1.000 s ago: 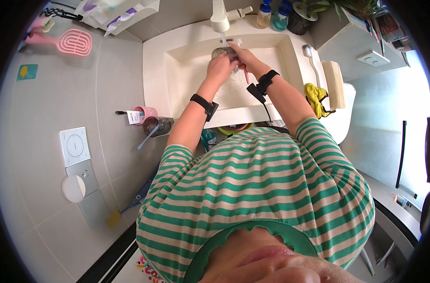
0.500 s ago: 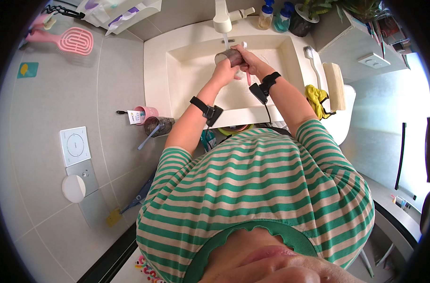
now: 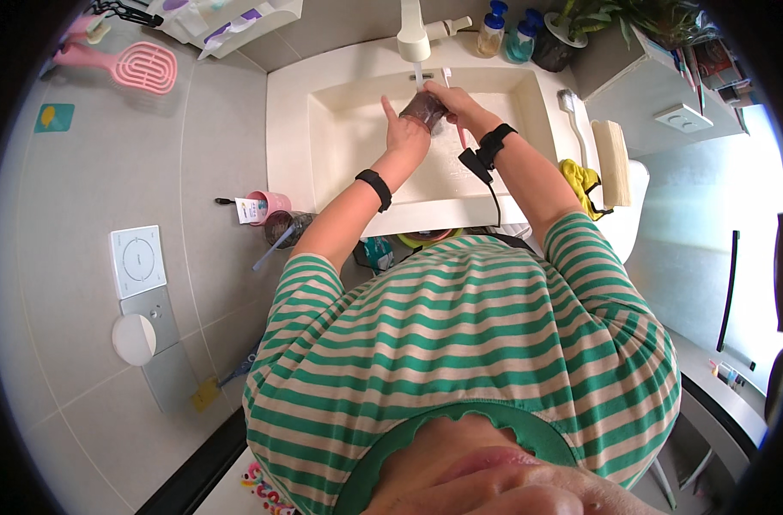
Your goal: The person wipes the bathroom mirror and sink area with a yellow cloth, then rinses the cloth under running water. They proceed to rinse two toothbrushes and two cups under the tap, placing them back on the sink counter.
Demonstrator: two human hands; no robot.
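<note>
Hands first: right hand [image 3: 454, 101] is wrapped around a dark translucent cup [image 3: 424, 109], fingers closed on its far side and rim end; left hand [image 3: 403, 130] presses against the cup's near side with fingers partly spread, one finger sticking up, so flat contact rather than a full grip. Cup sits tilted on its side between both hands, over the basin and right under the faucet [image 3: 413, 34], where a thin stream of water comes down.

Big to small: cream sink [image 3: 323, 129] with a wide flat rim; pink hairbrush [image 3: 138, 64] hanging on the tiled wall, well apart to the left; second dark cup [image 3: 286, 228] with a toothbrush in it, just beside a pink cup [image 3: 271, 206] on the wall side; two blue pump bottles [image 3: 507, 30] behind the sink; a toothbrush [image 3: 453, 94] whose handle shows by the right hand. Black bands on both wrists.

Handling, as judgement: cup looks light, rigid plastic, likely slick while wet. Probably not fragile, but it could squirt out of a one-sided pinch. Best hold is around the body with fingers opposite the thumb, as the right hand has it, not at the rim edge.
</note>
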